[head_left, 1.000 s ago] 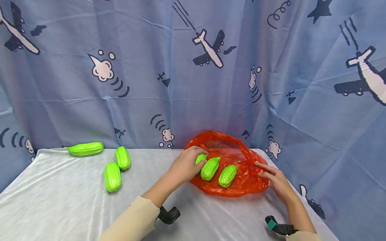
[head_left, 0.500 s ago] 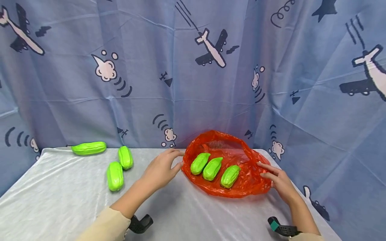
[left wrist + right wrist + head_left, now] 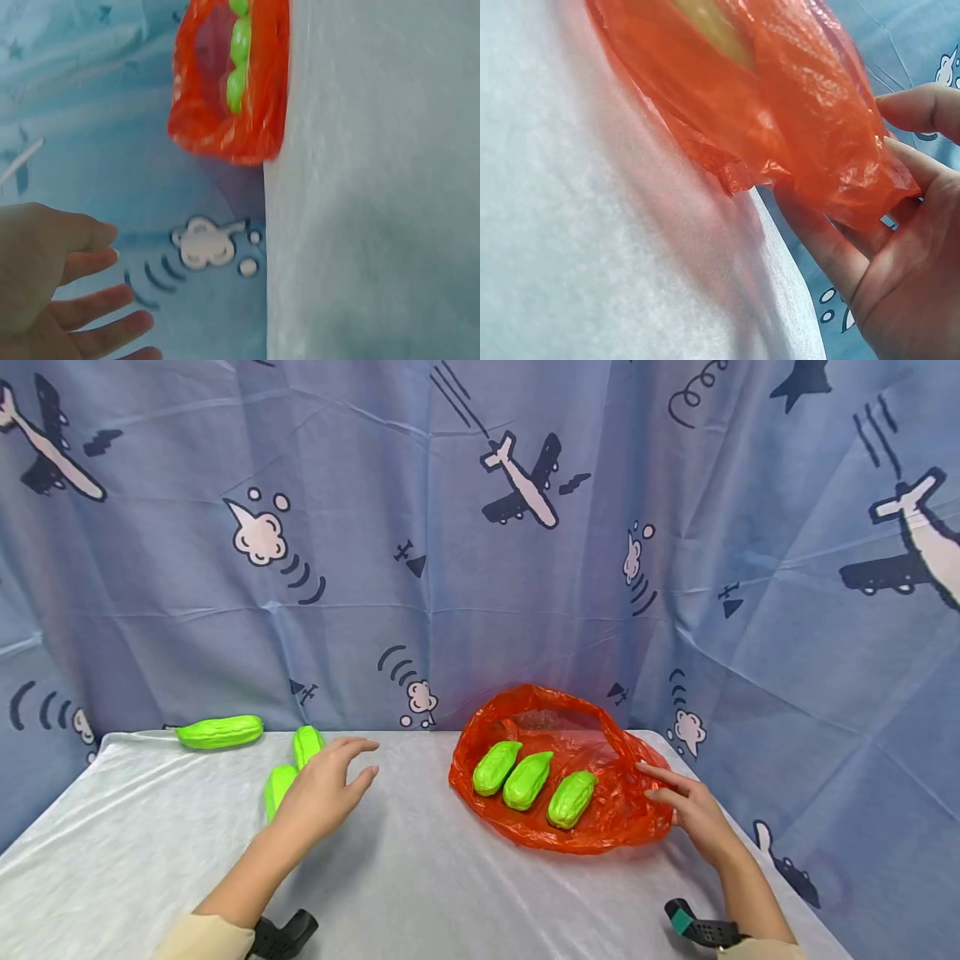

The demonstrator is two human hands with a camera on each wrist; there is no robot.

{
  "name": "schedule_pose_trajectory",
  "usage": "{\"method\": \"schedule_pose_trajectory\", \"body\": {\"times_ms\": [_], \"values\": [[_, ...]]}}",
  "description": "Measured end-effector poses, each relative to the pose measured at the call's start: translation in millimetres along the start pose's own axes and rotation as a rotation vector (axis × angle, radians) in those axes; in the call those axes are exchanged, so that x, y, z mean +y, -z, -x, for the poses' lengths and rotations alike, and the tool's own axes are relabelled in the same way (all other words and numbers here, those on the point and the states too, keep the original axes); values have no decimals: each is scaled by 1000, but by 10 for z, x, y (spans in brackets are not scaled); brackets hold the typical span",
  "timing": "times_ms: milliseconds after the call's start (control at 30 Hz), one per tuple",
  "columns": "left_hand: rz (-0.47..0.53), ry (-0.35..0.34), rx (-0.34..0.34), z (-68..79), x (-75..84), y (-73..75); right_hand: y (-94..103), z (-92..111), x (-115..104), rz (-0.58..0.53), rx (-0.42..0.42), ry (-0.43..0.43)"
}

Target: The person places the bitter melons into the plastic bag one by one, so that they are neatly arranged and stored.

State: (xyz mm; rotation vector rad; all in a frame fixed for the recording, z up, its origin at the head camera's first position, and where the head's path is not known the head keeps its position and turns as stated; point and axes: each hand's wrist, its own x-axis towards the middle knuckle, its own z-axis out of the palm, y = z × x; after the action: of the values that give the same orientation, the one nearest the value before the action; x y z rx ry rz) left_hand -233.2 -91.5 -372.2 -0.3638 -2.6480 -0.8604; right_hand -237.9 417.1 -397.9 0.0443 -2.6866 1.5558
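Note:
A red plastic bag [image 3: 630, 822] lies with its mouth facing me on the right part of the table. Inside rest 3 bright green, ridged gourd-like vegetables, the left one [image 3: 497, 768], the middle one [image 3: 528, 781] and the right one [image 3: 572, 799]. My right hand [image 3: 693, 814] grips the bag's right edge, thumb and fingers on either side of the film in the right wrist view. Holding nothing, my left hand [image 3: 318, 793] hovers with spread fingers beside two more gourds, a rear one [image 3: 307, 745] and a front one [image 3: 277, 787] that it partly hides.
Another green gourd [image 3: 220, 732] lies lengthwise at the table's far left edge. A white cloth [image 3: 435, 893] covers the table. Behind and to the right hangs a blue curtain [image 3: 360, 527] printed with planes and clouds, close to the table's edges.
My left hand has let go of the left gourd in the bag, drawn out and moved left to the loose gourds. The right hand stays on the bag's edge.

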Motion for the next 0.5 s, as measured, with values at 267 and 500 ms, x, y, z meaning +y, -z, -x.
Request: {"method": "schedule_pose_trajectory", "body": {"times_ms": [267,500], "values": [[-100,118,55,16,-332,252,-13,-18,-8,21,-6,-6],[-128,172,22,7,-497,359,-5,-16,12,28,1,-21]]}}
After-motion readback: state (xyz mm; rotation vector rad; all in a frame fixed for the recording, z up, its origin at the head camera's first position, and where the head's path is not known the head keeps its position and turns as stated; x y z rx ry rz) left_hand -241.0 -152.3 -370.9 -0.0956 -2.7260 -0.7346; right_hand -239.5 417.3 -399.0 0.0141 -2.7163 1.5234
